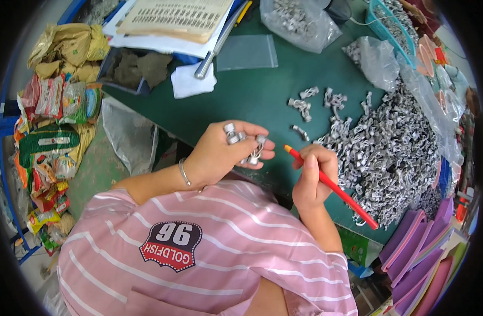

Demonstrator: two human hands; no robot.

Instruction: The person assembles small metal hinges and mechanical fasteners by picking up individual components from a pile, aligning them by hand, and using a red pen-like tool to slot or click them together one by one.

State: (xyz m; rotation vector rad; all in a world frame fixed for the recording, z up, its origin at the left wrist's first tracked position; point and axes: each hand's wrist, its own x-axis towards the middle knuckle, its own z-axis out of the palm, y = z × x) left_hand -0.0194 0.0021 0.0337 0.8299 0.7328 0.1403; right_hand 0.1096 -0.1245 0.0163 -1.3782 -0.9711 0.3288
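My left hand [212, 147] is palm up with its fingers partly curled, cradling several small grey metal parts [256, 151] with cylindrical ends and looped bits. In my right hand [316, 179] a red pencil-shaped stick [349, 199] is pinched between thumb and fingers. Its yellow-orange tip points up and left toward the parts in my left palm, with a small gap between. Just beyond the right hand, a few loose grey parts [303, 108] lie apart on the green table [241, 97]. A large heap of similar grey parts [391, 152] spreads out to the right.
Plastic bags of grey parts [299, 23] and a turquoise basket [391, 31] stand at the back. Papers [173, 18], a flat clear bag [246, 52] and a bin with a dark cloth [133, 68] sit far left. Purple foam sheets [415, 247] are at lower right.
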